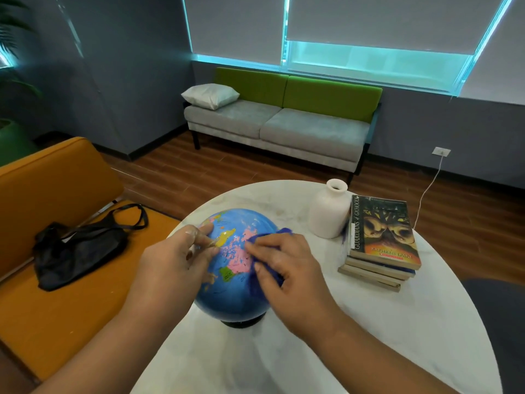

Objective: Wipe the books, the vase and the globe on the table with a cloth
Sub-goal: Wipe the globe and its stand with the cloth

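From your head camera, both forearms reach in from below over the table (369, 322); your left hand (170, 260) holds the globe (244, 223) on its left side, fingers curled against it; your right hand (287, 268) grips the blue cloth (284, 231), bent fingers pressing it on the globe's right; the globe stands at the table's left, with the vase (329, 214) and the books (380, 245) to its right.

The room is dim, lit mostly by cool cyan daylight through the strip of window (375, 59) left bare under the drawn blinds (369, 21); that strip is blown out. Below the window, the pale surface (383, 336) shows soft shadows. Walls far left and right of it bow with wide-angle distortion. The cloth (284, 231) looks smeared, perhaps motion blur.
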